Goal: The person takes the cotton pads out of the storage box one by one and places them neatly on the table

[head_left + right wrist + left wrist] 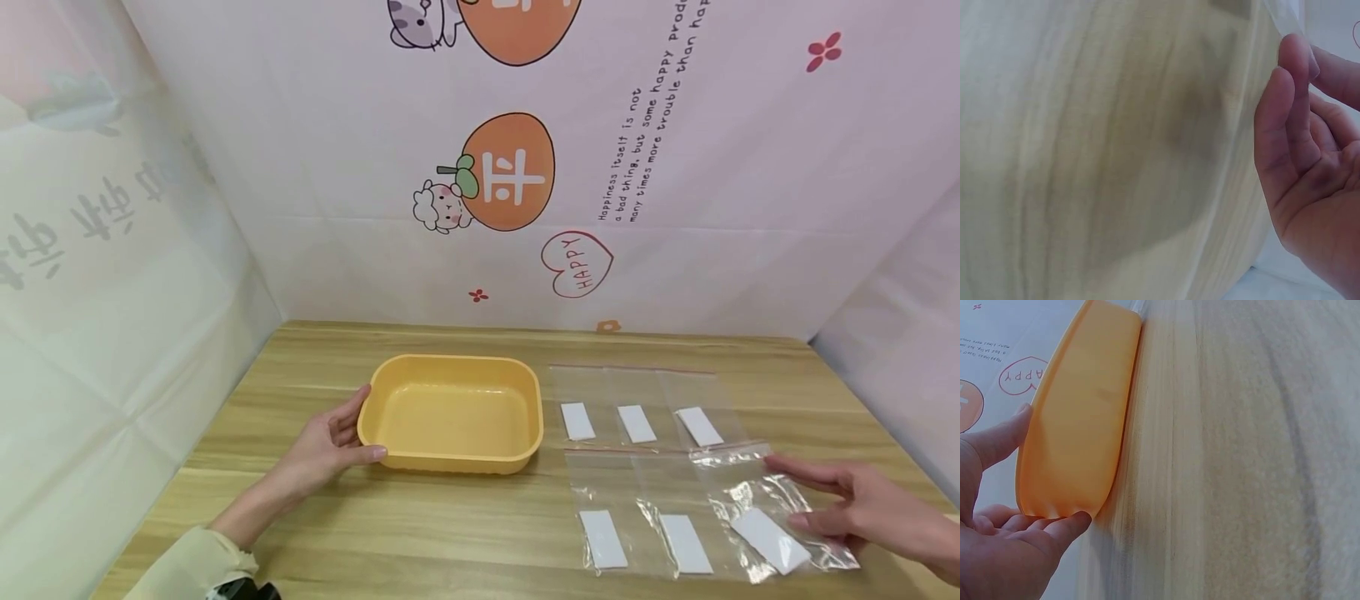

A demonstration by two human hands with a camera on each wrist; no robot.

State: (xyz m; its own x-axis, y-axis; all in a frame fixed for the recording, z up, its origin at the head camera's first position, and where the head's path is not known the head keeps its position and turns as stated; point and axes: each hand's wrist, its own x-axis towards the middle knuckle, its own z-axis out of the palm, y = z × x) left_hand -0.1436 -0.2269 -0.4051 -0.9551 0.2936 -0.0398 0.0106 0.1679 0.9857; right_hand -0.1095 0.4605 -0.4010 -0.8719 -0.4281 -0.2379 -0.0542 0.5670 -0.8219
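Note:
My left hand point(321, 442) holds the left end of a yellow plastic tub point(450, 460), thumb at the near left corner of its rim. In the left wrist view the fingers point(1063, 531) curl against the tub's end wall point(1079, 419). At the right, my right hand point(870, 508) holds the right edge of a clear zip bag point(738, 483) with a white card point(771, 540) inside. The bag is crinkled and catches the light. In the right wrist view, a strip of clear plastic point(1284, 15) meets the fingertips of the right hand point(1316, 150); most of the bag is out of that view.
Other clear bags, each with a white card, lie in two rows right of the tub, among them one at the back left point(577, 422) and one at the front left point(603, 539). A printed cloth point(337, 167) hangs behind the wooden table point(420, 533).

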